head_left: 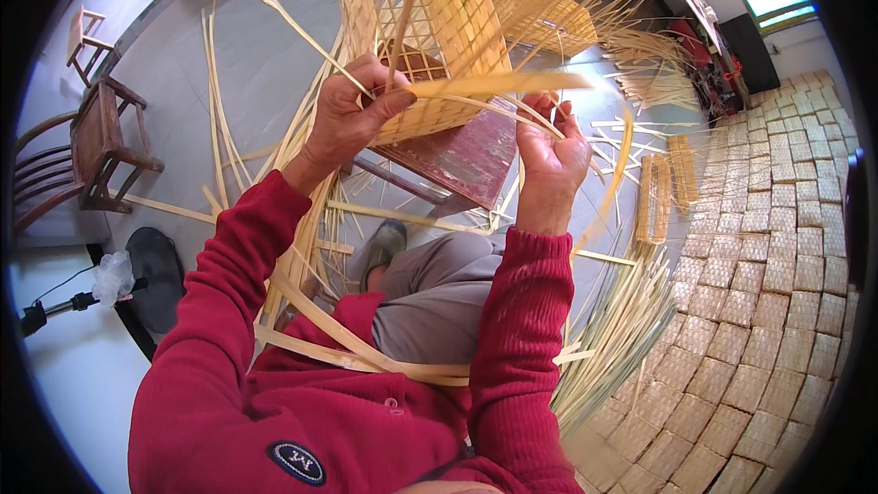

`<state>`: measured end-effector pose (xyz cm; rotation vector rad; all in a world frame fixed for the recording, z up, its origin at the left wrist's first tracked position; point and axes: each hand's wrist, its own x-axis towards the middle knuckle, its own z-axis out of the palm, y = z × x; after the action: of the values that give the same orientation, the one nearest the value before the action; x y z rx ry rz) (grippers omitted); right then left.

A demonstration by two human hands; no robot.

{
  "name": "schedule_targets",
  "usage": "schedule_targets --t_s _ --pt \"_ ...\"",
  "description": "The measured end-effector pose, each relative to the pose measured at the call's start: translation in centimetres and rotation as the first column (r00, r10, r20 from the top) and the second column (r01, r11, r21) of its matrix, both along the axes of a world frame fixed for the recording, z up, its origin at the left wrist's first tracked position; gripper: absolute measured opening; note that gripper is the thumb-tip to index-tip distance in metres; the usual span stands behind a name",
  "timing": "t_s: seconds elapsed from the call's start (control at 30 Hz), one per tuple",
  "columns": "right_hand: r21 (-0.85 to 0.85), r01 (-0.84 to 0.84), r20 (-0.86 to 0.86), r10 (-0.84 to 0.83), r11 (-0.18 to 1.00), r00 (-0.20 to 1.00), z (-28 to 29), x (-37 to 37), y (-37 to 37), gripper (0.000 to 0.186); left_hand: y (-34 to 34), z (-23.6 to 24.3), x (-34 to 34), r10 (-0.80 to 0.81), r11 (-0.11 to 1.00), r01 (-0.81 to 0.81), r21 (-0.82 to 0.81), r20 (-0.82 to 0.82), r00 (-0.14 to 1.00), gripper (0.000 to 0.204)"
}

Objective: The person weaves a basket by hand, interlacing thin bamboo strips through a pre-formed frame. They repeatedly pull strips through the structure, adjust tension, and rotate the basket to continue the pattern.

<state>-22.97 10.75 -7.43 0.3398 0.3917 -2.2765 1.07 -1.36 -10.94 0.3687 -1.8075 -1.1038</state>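
A thin bamboo strip (498, 110) is pinched by the left hand (361, 108) and by the bent fingers of the right hand (553, 148), in front of the woven basket (455, 0), which is seen on the red wooden surface (471, 165). The thin strip could be snapped if it is bent too hard between the hands. Skin could be cut if a sharp edge is pulled fast. A wide strip (512, 84) is seen crossing close by, so the thin one could be snagged by it. The basket could be tipped if it is pushed, and loose strips (352, 209) could be stepped on by the shoe (389, 240).
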Motion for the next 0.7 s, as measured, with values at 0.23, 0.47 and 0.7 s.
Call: schedule_targets --t_s 0.23,0.47,0.7 --pt "0.293 0.381 -0.782 -0.009 0.877 0.623 3.0 4.3 0.4 0.021 -0.4 0.9 -0.8 0.199 0.976 -0.189 -0.11 0.085 0.976 0.01" --pt "0.035 0.337 -0.974 0.108 0.941 -0.199 3.7 3.3 0.7 0.102 -6.1 2.3 4.1 -0.164 0.98 0.187 -0.074 0.242 0.956 0.01" --pt "0.006 0.598 -0.447 0.537 0.801 -0.715 4.1 2.5 0.6 0.025 -11.6 3.4 6.1 -0.274 0.905 0.375 -0.201 0.399 0.875 0.011"
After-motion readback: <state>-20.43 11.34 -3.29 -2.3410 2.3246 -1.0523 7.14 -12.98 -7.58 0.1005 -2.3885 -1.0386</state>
